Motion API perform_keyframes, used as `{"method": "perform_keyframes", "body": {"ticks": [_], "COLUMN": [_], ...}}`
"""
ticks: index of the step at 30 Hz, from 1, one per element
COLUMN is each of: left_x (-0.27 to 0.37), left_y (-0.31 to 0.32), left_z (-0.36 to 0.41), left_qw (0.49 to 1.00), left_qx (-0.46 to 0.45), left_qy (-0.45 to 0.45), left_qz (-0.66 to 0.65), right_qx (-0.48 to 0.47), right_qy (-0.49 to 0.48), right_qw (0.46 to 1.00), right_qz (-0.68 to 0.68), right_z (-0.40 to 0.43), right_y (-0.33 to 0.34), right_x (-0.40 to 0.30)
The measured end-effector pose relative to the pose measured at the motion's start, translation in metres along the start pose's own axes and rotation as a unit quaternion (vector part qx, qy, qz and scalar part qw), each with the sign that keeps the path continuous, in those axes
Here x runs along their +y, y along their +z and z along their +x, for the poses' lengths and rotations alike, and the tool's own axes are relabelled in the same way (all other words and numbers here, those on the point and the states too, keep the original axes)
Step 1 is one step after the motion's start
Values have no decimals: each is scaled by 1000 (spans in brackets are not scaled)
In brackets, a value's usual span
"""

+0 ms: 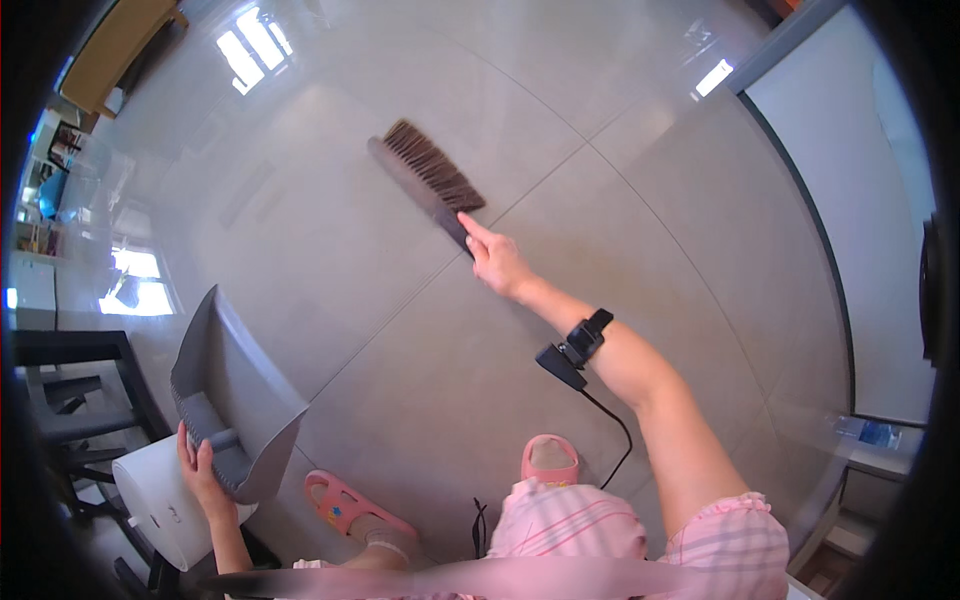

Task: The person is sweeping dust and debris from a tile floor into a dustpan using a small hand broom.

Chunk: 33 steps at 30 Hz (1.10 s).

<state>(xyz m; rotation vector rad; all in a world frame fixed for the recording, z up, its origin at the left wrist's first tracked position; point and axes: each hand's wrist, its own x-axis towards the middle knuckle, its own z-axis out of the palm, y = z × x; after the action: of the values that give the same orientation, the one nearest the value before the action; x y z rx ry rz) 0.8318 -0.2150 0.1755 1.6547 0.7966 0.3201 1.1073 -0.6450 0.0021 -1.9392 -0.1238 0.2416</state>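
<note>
My right hand [499, 262] grips the dark handle of a long hand brush [412, 180] in the upper middle of the view. The brush's brown bristles face up and to the right, over the tiled floor; whether they touch it I cannot tell. At the lower left, my left hand [201, 469] is closed around the back of a grey dustpan [247, 382], partly hidden behind it. The pan is tilted, its wide straight lip turned up and to the right. A strap with a small black device [574, 349] and cable sits on my right forearm.
Grey floor tiles [360, 285] with thin joints stretch ahead. A white cylindrical container [161, 510] stands beside the dustpan, near a dark chair [82, 390]. My pink slippers [551, 457] are on the floor. A wooden furniture piece [120, 52] is far left; a white panel [832, 187] lines the right.
</note>
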Motion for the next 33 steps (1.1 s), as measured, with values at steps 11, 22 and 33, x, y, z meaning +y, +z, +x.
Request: {"method": "perform_keyframes", "body": {"ticks": [11, 22, 33], "left_x": [-71, -89, -95], "left_y": [12, 24, 20], "left_z": [127, 172, 176], "left_qw": [967, 902, 908], "left_qx": [43, 61, 72], "left_qy": [157, 241, 228], "left_qz": [197, 354, 343], "right_qx": [348, 250, -320], "right_qy": [170, 236, 146], "right_qw": [915, 936, 913], "right_qz": [113, 72, 209], "right_z": [-137, -119, -99], "right_y": [-105, 16, 222], "right_x": [-48, 5, -130]}}
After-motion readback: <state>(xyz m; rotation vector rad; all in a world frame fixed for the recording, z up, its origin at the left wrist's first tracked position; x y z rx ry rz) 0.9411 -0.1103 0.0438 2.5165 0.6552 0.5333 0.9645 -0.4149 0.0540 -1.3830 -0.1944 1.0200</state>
